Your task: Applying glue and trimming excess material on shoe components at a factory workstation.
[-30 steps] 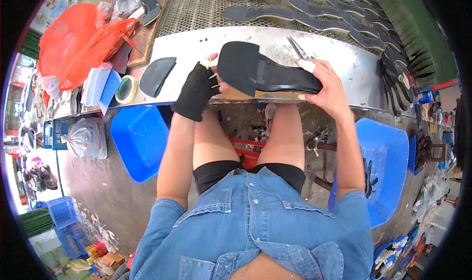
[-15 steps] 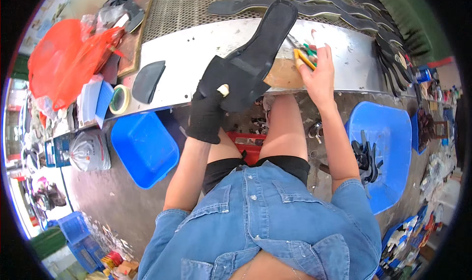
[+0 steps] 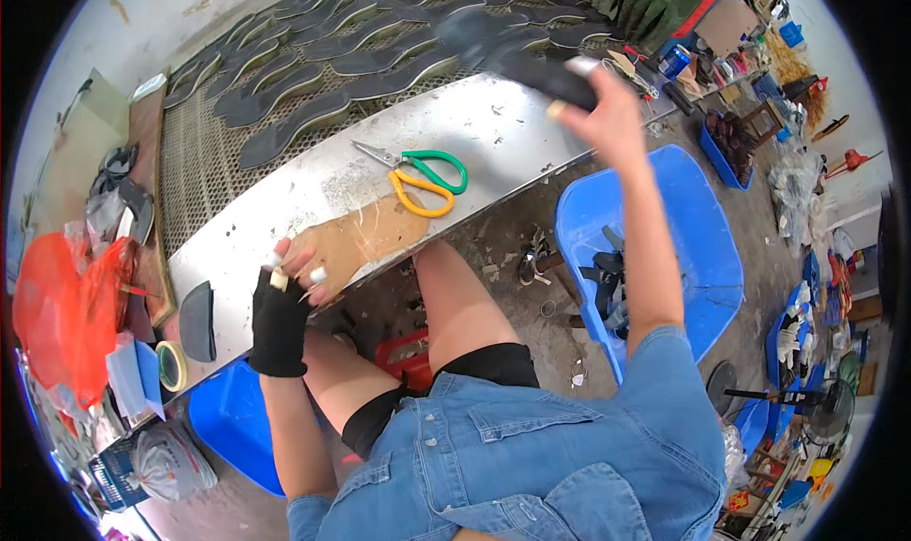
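Observation:
My right hand (image 3: 607, 119) is raised over the far right of the bench, its fingers closed on a black slipper (image 3: 546, 71). Motion blurs the slipper's far end. My left hand (image 3: 285, 304), in a black fingerless glove with pale fingertip covers, is by the bench's front edge with its fingers apart and holding nothing. Its fingertips are beside a brown board (image 3: 365, 237). Just beyond that board lie scissors (image 3: 418, 176) with one green and one yellow handle, blades pointing away to the left. A dark curved piece (image 3: 197, 321) rests to the left of my gloved hand.
Rows of dark soles (image 3: 313, 95) cover the mesh surface behind the metal bench (image 3: 256, 204). A blue tub (image 3: 697, 247) with black straps stands at the right, another blue tub (image 3: 237, 422) below left. Red plastic bag (image 3: 66, 313) and tape roll (image 3: 171, 365) sit left.
The slipper has passed from my gloved left hand to my right hand and moved right and away. The scissors, earlier at my right hand, now lie on the bench. The view has turned right.

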`<move>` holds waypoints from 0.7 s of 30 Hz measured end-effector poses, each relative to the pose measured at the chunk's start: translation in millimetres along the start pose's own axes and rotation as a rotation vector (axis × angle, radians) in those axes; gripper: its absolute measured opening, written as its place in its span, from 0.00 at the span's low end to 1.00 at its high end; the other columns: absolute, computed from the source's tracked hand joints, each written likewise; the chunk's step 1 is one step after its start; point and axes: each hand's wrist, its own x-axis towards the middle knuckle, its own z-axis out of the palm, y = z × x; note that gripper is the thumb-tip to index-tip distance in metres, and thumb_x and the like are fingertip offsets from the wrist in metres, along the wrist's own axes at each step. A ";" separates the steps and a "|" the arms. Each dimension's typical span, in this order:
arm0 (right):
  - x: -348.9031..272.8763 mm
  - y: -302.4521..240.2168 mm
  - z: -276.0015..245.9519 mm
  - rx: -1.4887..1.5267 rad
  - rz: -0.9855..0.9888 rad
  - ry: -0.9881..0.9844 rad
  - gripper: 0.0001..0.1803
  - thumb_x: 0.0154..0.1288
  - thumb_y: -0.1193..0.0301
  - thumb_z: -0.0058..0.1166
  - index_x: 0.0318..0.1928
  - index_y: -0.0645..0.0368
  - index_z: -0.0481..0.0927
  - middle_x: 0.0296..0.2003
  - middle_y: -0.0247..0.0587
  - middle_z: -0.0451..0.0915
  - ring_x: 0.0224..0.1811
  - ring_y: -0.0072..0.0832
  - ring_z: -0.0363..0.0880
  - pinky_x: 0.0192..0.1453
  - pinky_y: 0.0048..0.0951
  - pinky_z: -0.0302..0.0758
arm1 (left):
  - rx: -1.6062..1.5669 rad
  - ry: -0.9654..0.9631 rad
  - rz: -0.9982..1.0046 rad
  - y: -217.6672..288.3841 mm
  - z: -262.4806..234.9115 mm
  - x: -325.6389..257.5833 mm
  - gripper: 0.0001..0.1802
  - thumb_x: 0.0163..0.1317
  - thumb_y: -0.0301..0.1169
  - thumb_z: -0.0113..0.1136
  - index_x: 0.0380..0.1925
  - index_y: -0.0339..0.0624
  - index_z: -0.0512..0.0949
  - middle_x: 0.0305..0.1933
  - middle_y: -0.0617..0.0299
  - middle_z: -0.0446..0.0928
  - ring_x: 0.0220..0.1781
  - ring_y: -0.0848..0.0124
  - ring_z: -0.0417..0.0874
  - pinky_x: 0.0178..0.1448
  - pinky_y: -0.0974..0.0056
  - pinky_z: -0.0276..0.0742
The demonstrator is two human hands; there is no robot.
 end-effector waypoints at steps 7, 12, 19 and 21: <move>88.6 120.4 -24.7 -0.602 0.346 -0.106 0.37 0.41 0.49 0.66 0.51 0.57 0.76 0.43 0.50 0.81 0.48 0.42 0.79 0.50 0.40 0.75 | 0.053 0.055 0.128 15.4 -8.2 -23.3 0.18 0.66 0.32 0.50 0.54 0.39 0.71 0.37 0.60 0.78 0.34 0.73 0.77 0.36 0.70 0.76; 98.5 156.4 -14.0 -0.703 0.415 -0.359 0.37 0.40 0.44 0.66 0.49 0.53 0.79 0.45 0.49 0.80 0.50 0.42 0.78 0.54 0.41 0.74 | 0.065 0.052 0.147 23.6 -4.8 -29.8 0.17 0.66 0.33 0.51 0.53 0.37 0.71 0.36 0.61 0.77 0.33 0.73 0.77 0.36 0.71 0.76; 93.8 116.7 -61.3 -0.336 0.288 0.291 0.23 0.54 0.54 0.61 0.44 0.58 0.82 0.37 0.45 0.84 0.41 0.34 0.82 0.48 0.32 0.74 | 0.061 0.215 0.150 19.1 -68.2 -22.0 0.17 0.66 0.34 0.51 0.51 0.37 0.71 0.35 0.61 0.78 0.34 0.72 0.78 0.35 0.72 0.75; 91.3 104.2 -73.8 -0.214 0.337 0.290 0.21 0.55 0.56 0.61 0.44 0.57 0.83 0.34 0.41 0.84 0.38 0.28 0.82 0.46 0.28 0.74 | 0.051 0.227 0.161 15.3 -75.0 -15.8 0.17 0.66 0.34 0.51 0.51 0.37 0.71 0.35 0.61 0.78 0.34 0.72 0.78 0.36 0.72 0.74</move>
